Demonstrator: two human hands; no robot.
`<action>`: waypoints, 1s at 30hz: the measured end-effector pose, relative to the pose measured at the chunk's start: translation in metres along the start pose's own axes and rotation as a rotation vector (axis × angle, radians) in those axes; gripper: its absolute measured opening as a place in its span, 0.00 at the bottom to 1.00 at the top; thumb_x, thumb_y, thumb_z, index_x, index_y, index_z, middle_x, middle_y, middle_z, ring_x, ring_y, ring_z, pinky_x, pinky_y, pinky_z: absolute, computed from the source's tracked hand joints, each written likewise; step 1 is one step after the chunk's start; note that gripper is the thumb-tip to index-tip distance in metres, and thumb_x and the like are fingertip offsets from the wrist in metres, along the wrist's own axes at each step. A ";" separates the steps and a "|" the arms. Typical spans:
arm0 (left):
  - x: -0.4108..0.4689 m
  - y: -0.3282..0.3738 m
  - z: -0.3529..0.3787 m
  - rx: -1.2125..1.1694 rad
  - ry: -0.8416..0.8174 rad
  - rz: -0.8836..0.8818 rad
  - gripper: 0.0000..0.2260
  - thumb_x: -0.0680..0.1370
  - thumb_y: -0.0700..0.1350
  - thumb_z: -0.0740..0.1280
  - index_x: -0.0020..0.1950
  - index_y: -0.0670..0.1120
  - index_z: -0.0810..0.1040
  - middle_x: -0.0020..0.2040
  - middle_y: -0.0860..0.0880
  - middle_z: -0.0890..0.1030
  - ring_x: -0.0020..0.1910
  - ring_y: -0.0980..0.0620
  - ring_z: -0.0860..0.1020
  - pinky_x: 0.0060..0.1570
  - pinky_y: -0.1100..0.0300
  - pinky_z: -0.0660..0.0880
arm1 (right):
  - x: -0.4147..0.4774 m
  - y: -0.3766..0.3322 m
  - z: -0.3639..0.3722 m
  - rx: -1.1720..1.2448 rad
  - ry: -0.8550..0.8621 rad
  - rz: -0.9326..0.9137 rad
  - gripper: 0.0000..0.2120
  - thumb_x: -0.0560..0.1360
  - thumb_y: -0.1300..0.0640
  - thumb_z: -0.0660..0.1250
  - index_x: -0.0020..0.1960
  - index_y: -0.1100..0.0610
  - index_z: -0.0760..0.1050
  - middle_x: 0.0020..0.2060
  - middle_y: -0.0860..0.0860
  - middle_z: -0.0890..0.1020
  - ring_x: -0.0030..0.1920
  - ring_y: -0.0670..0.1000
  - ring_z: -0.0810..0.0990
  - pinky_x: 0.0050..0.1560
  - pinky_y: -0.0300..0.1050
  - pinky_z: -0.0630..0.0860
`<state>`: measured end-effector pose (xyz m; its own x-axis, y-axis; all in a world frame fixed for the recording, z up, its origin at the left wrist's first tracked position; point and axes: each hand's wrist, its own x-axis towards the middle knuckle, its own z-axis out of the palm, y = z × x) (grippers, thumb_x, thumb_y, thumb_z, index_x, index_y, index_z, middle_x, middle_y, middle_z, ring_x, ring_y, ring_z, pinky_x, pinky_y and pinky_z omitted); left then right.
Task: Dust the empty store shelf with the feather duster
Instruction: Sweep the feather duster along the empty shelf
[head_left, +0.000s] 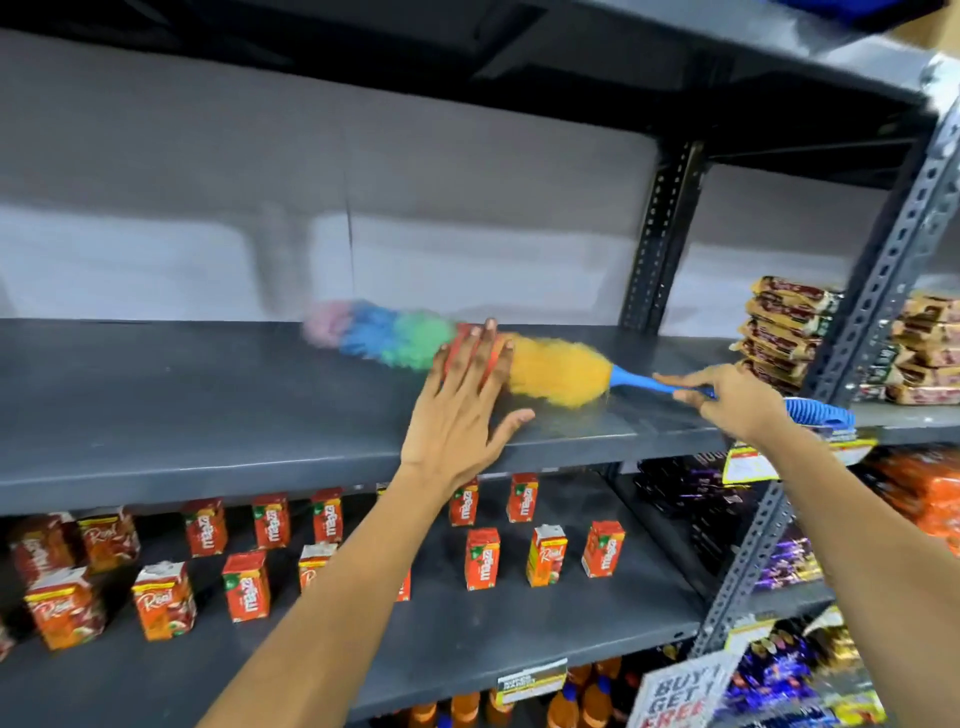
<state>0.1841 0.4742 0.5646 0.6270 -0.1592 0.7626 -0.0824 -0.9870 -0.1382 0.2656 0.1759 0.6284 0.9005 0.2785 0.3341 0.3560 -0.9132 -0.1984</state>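
Note:
A rainbow feather duster (556, 371) lies low across the dark grey empty shelf (208, 405), its pink, blue and green end blurred at the left. My right hand (727, 397) grips its blue handle at the shelf's right end, the index finger stretched along the shaft. Spread flat with fingers apart, my left hand (462, 410) hovers over the shelf's front part, covering the duster's red band. Whether it touches the shelf or the duster I cannot tell.
A perforated steel upright (660, 234) stands behind the duster at the right. Stacked brown snack packets (784, 332) fill the neighbouring bay. Below, red and orange juice cartons (244, 584) stand on the lower shelf. Price tags (748, 460) hang from the shelf edge.

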 end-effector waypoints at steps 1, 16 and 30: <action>0.000 0.000 0.001 0.014 -0.007 0.002 0.33 0.78 0.64 0.45 0.77 0.43 0.54 0.77 0.41 0.52 0.75 0.44 0.50 0.72 0.46 0.49 | 0.004 -0.004 -0.001 -0.037 0.053 0.016 0.15 0.79 0.55 0.63 0.63 0.43 0.76 0.42 0.56 0.84 0.38 0.58 0.79 0.34 0.48 0.70; 0.000 0.000 0.003 0.044 -0.022 0.009 0.33 0.78 0.64 0.45 0.76 0.43 0.55 0.76 0.41 0.52 0.75 0.45 0.49 0.72 0.48 0.48 | 0.011 0.044 0.011 0.257 -0.107 0.105 0.16 0.78 0.57 0.65 0.55 0.35 0.79 0.25 0.43 0.75 0.31 0.48 0.69 0.38 0.47 0.66; 0.001 0.000 0.000 0.022 0.003 -0.019 0.32 0.79 0.63 0.44 0.76 0.43 0.56 0.76 0.41 0.54 0.75 0.45 0.50 0.72 0.48 0.50 | -0.011 0.038 0.000 0.370 -0.053 0.019 0.16 0.78 0.55 0.66 0.53 0.32 0.78 0.35 0.49 0.81 0.35 0.50 0.71 0.41 0.47 0.66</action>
<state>0.1845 0.4740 0.5650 0.6260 -0.1403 0.7671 -0.0533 -0.9891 -0.1375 0.2690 0.1384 0.6171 0.9162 0.2862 0.2806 0.3962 -0.7519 -0.5269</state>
